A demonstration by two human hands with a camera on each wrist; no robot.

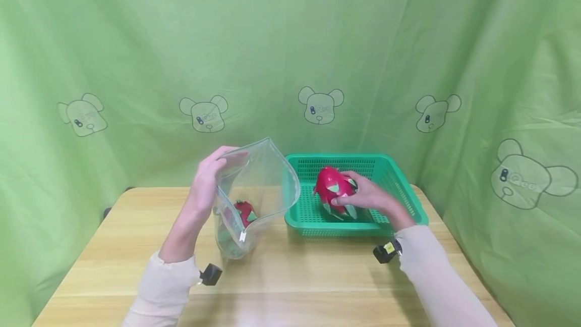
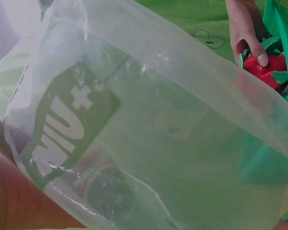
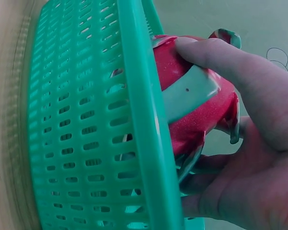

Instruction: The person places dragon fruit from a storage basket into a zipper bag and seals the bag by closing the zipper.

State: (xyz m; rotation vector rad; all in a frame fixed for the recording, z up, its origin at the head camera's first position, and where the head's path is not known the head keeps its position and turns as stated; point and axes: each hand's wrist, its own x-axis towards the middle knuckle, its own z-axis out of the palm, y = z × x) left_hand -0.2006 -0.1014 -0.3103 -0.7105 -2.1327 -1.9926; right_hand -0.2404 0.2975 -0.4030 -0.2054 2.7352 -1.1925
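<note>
My left hand (image 1: 205,181) grips the side of a clear zip bag (image 1: 274,178), whose mouth gapes toward the right. Inside the bag, low down, lies a red dragon fruit (image 1: 245,213) with green scales. Over the green plastic basket (image 1: 354,230), my right hand (image 1: 366,196) holds another dragon fruit (image 1: 328,184), thumb on one side and fingers on the other. The right wrist view shows this dragon fruit (image 3: 201,117) just behind the basket rim, its lower part hidden. Green printing (image 2: 69,120) marks the bag in the left wrist view.
The basket stands at the back right of the wooden table (image 1: 281,286), close to a green curtain (image 1: 254,49) printed with bear heads. The bag's right edge overlaps the basket's left end in the head view. A camera is strapped to each wrist.
</note>
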